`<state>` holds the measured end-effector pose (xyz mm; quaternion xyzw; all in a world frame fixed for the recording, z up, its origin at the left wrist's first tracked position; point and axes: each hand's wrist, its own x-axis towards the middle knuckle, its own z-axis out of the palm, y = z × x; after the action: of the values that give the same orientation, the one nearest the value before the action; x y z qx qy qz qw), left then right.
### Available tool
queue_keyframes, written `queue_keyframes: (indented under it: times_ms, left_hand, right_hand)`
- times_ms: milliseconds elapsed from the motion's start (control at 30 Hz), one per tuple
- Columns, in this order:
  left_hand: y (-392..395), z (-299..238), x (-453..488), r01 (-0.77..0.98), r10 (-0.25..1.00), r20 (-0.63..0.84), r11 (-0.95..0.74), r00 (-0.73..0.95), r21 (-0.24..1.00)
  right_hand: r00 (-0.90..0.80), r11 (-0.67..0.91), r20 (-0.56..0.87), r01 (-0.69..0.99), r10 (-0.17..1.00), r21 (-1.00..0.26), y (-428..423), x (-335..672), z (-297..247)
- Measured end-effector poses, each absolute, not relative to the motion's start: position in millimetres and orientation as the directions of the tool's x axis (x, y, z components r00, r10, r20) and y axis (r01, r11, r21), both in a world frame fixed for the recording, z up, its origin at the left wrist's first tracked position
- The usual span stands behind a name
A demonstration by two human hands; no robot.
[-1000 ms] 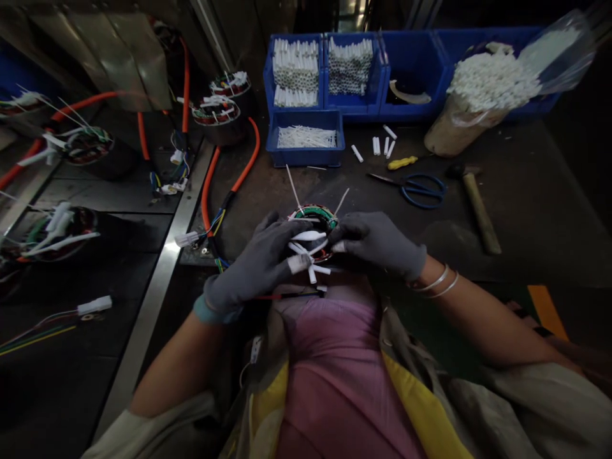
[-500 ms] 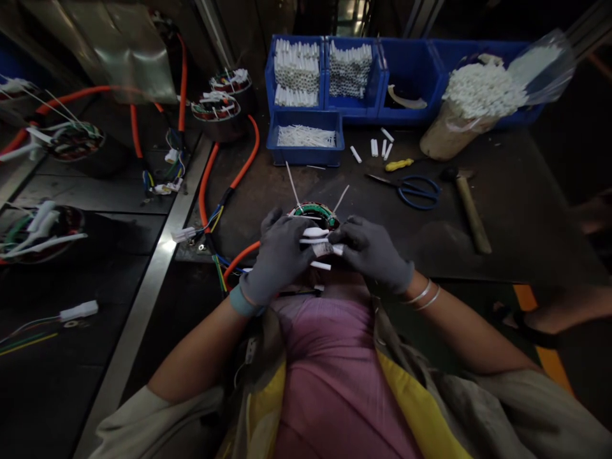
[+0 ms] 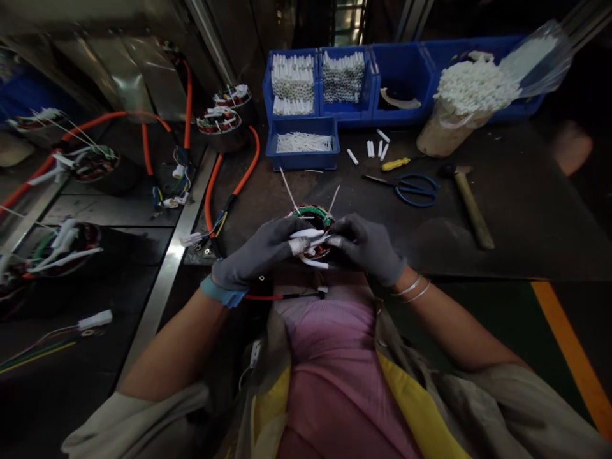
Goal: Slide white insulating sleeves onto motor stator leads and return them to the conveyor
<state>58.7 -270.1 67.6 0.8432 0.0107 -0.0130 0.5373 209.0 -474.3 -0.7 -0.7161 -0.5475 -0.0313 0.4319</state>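
A motor stator (image 3: 313, 210) with a green, wire-wound rim lies at the table's front edge, directly ahead of me. Two thin white ties stick up from its far side. My left hand (image 3: 265, 245), in a grey glove with a white-wrapped thumb tip, is closed on a white insulating sleeve (image 3: 306, 233) over the stator. From the other side, my right hand (image 3: 368, 245), gloved alike, pinches the end of a thin white sleeve between thumb and forefinger. A curved white sleeve (image 3: 314, 262) hangs below the fingers. Just what lies between the fingertips is partly hidden.
Blue bins (image 3: 292, 83) with white tubes stand at the back, a small bin of ties (image 3: 306, 143) before them. Scissors (image 3: 415, 190), a hammer (image 3: 471, 207) and a yellow-handled tool (image 3: 396, 164) lie right. More stators (image 3: 220, 127) and orange cables (image 3: 246, 166) occupy the left.
My left hand has shifted left and turned flatter, its thumb now on the sleeves. My right hand stays close to the stator, pinching. The view has shifted slightly.
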Motion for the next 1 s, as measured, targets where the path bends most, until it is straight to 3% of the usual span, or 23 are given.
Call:
queue_keyframes:
  times_ms: [133, 233, 400, 467, 667, 867, 1000]
  left_hand:
    - [-267, 63, 55, -0.035, -0.042, 0.016, -0.518, 0.999, 0.855]
    - [-276, 56, 56, -0.070, -0.025, 0.070, -0.630, 0.997, 0.774]
    - [-294, 49, 60, 0.025, 0.113, 0.133, -0.844, 0.985, 0.536]
    - [-297, 47, 61, 0.032, 0.120, 0.155, -0.878, 0.981, 0.478]
    - [-294, 43, 59, 0.007, 0.124, 0.186, -0.850, 0.975, 0.527]
    - [-286, 42, 58, -0.080, 0.018, 0.163, -0.815, 0.986, 0.574]
    - [-291, 43, 59, -0.058, 0.027, 0.160, -0.860, 0.987, 0.507]
  right_hand:
    - [0.339, -0.036, 0.562, 0.877, 0.755, -0.479, -480, 206, 3]
    - [0.339, -0.098, 0.508, 0.891, 0.792, -0.443, -480, 211, 16]
    - [0.351, -0.071, 0.237, 0.677, 0.906, -0.732, -475, 239, 32]
    - [0.337, -0.030, 0.220, 0.602, 0.915, -0.798, -477, 244, 29]
    - [0.390, 0.017, 0.402, 0.700, 0.828, -0.714, -487, 224, 10]
    - [0.469, -0.100, 0.374, 0.720, 0.800, -0.687, -477, 205, 15]
    - [0.438, -0.071, 0.451, 0.775, 0.778, -0.628, -486, 196, 13]
